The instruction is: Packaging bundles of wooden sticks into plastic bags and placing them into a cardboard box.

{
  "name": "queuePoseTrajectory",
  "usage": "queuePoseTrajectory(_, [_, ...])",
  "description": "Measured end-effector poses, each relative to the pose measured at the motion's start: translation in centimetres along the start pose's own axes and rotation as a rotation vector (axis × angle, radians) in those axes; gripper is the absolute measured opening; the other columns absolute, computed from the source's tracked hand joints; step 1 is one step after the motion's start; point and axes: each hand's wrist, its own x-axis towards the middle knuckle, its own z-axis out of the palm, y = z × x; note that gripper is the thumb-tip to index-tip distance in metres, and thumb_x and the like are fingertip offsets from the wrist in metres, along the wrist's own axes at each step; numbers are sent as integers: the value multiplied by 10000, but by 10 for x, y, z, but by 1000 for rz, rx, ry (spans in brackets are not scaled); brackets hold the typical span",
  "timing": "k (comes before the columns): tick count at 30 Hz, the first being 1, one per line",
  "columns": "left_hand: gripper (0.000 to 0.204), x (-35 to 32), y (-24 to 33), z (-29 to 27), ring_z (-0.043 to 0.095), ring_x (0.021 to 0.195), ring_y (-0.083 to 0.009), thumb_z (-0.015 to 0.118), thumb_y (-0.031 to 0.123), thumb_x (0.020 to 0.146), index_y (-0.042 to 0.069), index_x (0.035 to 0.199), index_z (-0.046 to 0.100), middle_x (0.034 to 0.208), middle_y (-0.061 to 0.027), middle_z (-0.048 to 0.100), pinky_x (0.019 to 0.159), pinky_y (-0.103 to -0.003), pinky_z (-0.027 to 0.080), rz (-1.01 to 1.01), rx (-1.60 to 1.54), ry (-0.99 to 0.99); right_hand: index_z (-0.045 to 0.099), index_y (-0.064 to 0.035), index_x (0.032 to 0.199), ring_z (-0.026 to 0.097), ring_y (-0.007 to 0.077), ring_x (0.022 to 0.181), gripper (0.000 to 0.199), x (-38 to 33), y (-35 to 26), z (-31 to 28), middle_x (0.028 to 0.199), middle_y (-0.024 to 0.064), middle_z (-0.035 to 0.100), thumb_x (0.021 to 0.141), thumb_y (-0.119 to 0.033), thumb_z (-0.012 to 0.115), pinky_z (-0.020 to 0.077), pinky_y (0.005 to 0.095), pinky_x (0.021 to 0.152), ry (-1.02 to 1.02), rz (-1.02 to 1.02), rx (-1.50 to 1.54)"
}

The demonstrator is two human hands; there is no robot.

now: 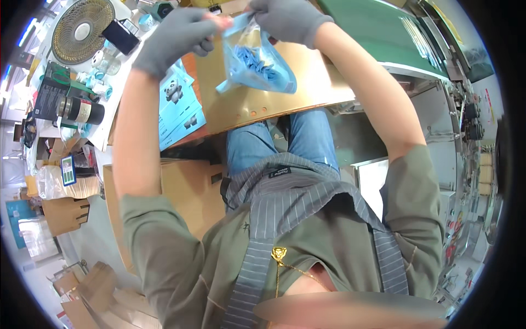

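The left hand [178, 41] and the right hand [290, 22] both wear grey gloves, and their fingers pinch the bag [276, 63] at its upper edge. The bag hangs below and between the fingers, with blue pieces [253, 61] inside. It seems light, soft and rather slippery, hardly fragile; the top corners look the safest hold. Beneath the fingers lies a smooth golden board [211, 85]. Panda packs [183, 107] lie below the left fingers, a fan [82, 33] stands further left, and a green surface [378, 33] is to the right.

Workshop, cardboard boxes [189, 189], machinery [472, 112], cluttered table [109, 127]
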Motion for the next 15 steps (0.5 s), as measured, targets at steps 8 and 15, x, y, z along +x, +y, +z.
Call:
queuePoseTrajectory(8, [480, -61, -53, 156, 579, 934, -188, 450, 453, 929, 62, 1201, 509, 1002, -63, 599, 935, -325, 429, 15, -1654, 239, 629, -62, 899, 606, 330, 697, 202, -38, -50, 62, 724, 144, 603, 787, -55, 460, 478, 371, 627, 130, -606, 176])
queuePoseTrajectory(15, [346, -187, -94, 61, 588, 993, -176, 453, 270, 969, 34, 1218, 495, 1128, -142, 543, 825, -311, 516, 91, -1269, 586, 538, 50, 1197, 579, 328, 1087, 416, -68, -117, 45, 1190, 234, 579, 815, -114, 545, 432, 373, 940, -119, -1191, 305])
